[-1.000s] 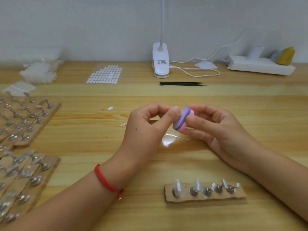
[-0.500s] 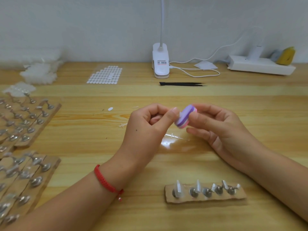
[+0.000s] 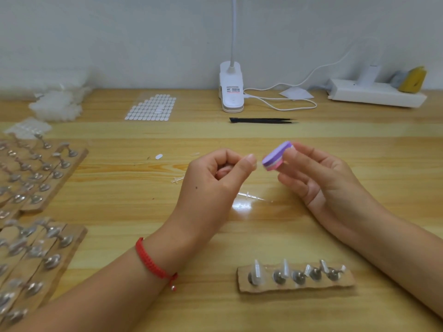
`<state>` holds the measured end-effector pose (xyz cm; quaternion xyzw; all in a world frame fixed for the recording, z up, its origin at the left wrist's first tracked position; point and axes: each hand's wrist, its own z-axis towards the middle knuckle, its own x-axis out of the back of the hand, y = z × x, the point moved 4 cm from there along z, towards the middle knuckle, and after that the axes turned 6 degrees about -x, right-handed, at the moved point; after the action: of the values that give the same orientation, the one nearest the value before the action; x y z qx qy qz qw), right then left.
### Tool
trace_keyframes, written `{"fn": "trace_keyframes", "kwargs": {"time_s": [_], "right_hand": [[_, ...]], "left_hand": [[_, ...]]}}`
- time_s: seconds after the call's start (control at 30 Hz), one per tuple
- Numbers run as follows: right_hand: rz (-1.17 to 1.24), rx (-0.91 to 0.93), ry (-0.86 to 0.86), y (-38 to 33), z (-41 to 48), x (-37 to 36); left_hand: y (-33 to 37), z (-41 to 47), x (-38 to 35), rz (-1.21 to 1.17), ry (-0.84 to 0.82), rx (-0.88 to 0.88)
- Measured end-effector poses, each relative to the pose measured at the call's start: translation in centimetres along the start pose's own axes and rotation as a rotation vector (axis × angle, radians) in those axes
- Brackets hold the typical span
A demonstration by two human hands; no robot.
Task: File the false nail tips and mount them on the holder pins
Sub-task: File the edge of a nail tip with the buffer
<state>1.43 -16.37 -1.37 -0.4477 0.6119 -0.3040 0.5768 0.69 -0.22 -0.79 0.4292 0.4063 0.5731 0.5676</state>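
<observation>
The wooden tabletop (image 3: pixel 359 164) is seen from above its near edge. Along its left edge, wooden holder boards (image 3: pixel 79 159) studded with metal pins are laid in rows. Over the middle of the tabletop, both hands are raised.

The left hand (image 3: pixel 211 185) is curled, and a clear false nail tip (image 3: pixel 258 164) is pinched between thumb and forefinger. The right hand (image 3: pixel 321 180) is closed on a small oval file block (image 3: pixel 278 158), which is gripped between the thumb and the fingers behind it.

Near the near edge, right of centre, a cardboard holder strip (image 3: pixel 347 282) is laid, and several clear tips are already mounted on its pins (image 3: pixel 279 277). Black tweezers (image 3: pixel 261 120) are left toward the far edge.

The block's purple face is tilted up and toward the left hand, with its long axis running from near-left to far-right.

Only a sliver of the tip is shown past the thumb. It appears to point rightward at the block, just beside it, though contact cannot be told.

The tip is judged to be very light, thin, springy and slippery, so it is best pinched by its sides near the base, with the free edge left exposed for filing.
</observation>
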Motion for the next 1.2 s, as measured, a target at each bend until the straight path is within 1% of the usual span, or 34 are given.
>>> {"fn": "trace_keyframes", "kwargs": {"time_s": [0.1, 0.13, 0.27, 0.4, 0.43, 0.53, 0.7, 0.83, 0.97, 1.1, 1.2], "right_hand": [[-0.143, 0.008, -0.101, 0.3, -0.5, -1.1], [-0.144, 0.01, -0.102, 0.3, -0.5, -1.1], [-0.015, 0.002, 0.0, 0.0, 0.0, 0.0], [-0.17, 0.044, -0.107, 0.3, -0.6, -1.2], [-0.171, 0.047, -0.099, 0.3, -0.5, -1.2], [-0.077, 0.038, -0.008, 0.0, -0.2, -0.2], [-0.174, 0.067, -0.085, 0.1, -0.5, -1.1], [-0.06, 0.087, -0.014, -0.2, -0.2, -0.3], [-0.113, 0.068, -0.059, 0.0, -0.3, -0.7], [-0.019, 0.068, 0.015, -0.1, -0.1, 0.1], [-0.048, 0.053, -0.003, -0.1, -0.1, 0.0]], "left_hand": [[0.0, 0.1, 0.1, -0.004, 0.006, -0.003], [0.1, 0.1, 0.0, -0.005, -0.008, -0.002], [0.0, 0.1, 0.0, -0.015, -0.012, 0.015], [0.1, 0.1, 0.0, -0.018, -0.007, 0.003], [0.1, 0.0, -0.1, -0.014, -0.016, 0.0], [0.1, -0.1, -0.1, -0.02, -0.02, 0.004], [0.2, -0.1, -0.1, -0.01, -0.018, -0.012], [0.0, 0.0, 0.0, -0.038, -0.01, 0.024], [0.1, 0.1, -0.1, -0.028, -0.019, 0.001], [0.0, 0.1, 0.0, -0.03, -0.001, 0.002], [0.0, 0.2, 0.2, -0.024, 0.017, -0.016]]}}
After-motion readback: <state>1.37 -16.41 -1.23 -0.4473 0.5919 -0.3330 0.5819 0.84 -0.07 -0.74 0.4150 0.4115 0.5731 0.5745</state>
